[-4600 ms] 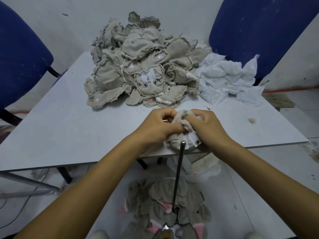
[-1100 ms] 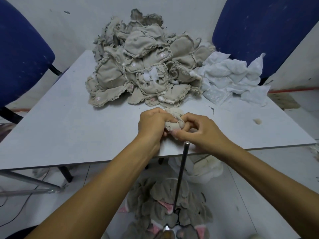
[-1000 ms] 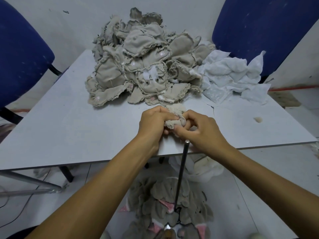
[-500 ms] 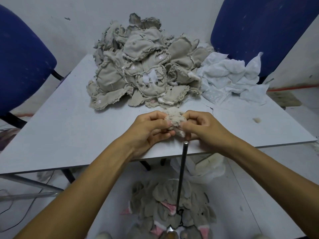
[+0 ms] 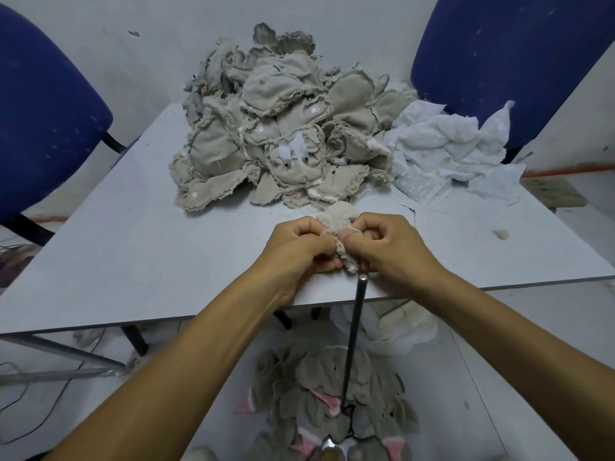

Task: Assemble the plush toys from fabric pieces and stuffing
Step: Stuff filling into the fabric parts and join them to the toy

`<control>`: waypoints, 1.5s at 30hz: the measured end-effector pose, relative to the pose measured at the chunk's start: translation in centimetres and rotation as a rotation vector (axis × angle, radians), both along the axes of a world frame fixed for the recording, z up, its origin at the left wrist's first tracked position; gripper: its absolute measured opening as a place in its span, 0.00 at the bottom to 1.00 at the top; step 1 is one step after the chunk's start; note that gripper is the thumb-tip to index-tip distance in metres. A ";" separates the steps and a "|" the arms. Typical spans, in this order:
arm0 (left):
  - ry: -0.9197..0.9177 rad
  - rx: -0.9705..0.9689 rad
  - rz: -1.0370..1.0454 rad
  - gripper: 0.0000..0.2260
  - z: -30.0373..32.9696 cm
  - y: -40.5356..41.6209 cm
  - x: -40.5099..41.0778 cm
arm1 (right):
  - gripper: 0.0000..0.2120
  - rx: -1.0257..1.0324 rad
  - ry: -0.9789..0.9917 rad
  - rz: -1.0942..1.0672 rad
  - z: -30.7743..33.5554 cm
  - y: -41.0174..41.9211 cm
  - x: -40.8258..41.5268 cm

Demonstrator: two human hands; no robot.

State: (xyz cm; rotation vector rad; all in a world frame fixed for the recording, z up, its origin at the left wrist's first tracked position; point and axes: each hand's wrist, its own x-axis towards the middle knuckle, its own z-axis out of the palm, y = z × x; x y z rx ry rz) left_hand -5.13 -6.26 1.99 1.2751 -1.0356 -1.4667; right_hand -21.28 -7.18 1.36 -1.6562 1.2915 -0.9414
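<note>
Both hands drawn slightly nearer since half a second ago; left hand (image 5: 301, 242) and right hand (image 5: 382, 241) fingers curled, pinching beige fabric piece (image 5: 336, 217) above tabletop (image 5: 133, 247).

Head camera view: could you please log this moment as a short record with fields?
left hand: pinches the beige fabric piece
right hand: pinches the same piece
metal rod: upright, its tip just below the hands
beige pile: heaped at the table's far side
white fabric: right of the pile
grey plush toys: on the floor
</note>
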 end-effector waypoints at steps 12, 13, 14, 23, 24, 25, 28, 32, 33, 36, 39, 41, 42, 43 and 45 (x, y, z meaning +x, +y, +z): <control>0.082 -0.084 -0.176 0.10 0.4 0.0 0.9 | 0.16 0.046 -0.103 0.191 -0.4 -0.1 -1.4; 0.074 -0.073 -0.145 0.12 0.4 0.0 1.0 | 0.15 0.093 -0.159 0.285 -0.2 -0.1 -1.8; 0.095 -0.043 -0.132 0.11 0.3 -0.1 1.1 | 0.15 0.121 -0.192 0.370 0.0 -0.2 -2.3; 0.327 0.085 -0.189 0.04 0.3 0.0 1.7 | 0.11 -0.033 -0.175 0.299 -0.8 0.6 -1.8; 0.330 0.086 -0.188 0.02 0.3 0.0 1.7 | 0.11 -0.032 -0.172 0.302 -0.8 0.7 -1.9; 0.335 0.088 -0.193 0.02 0.4 0.0 1.8 | 0.11 -0.025 -0.172 0.312 -0.7 0.7 -2.0; 0.339 0.084 -0.231 0.08 0.3 0.1 2.0 | 0.14 -0.014 -0.125 0.356 -0.4 0.9 -2.2; 0.336 0.081 -0.242 0.07 0.1 0.3 1.9 | 0.08 -0.101 -0.123 0.213 -0.7 1.4 -1.8; 0.341 0.082 -0.243 0.06 0.0 0.3 1.8 | 0.05 -0.117 -0.139 0.171 -0.8 1.6 -1.5; 0.320 0.069 -0.227 0.04 -0.2 0.5 1.3 | 0.07 -0.145 -0.091 0.028 -1.0 1.5 -0.7; 0.270 0.048 -0.181 0.07 -0.2 0.5 0.9 | 0.08 -0.100 -0.047 -0.056 -0.9 1.0 -0.1; 0.231 0.038 -0.158 0.08 0.0 0.5 0.7 | 0.10 -0.057 -0.023 -0.065 -0.7 0.6 0.0; 0.211 0.034 -0.151 0.07 0.1 0.5 0.6 | 0.09 -0.040 -0.019 -0.069 -0.6 0.4 0.1; 0.196 0.037 -0.148 0.06 0.2 0.5 0.5 | 0.10 -0.033 -0.013 -0.077 -0.5 0.3 0.1; 0.173 0.048 -0.133 0.08 0.3 0.4 0.5 | 0.15 -0.047 0.012 -0.086 -0.5 0.2 0.2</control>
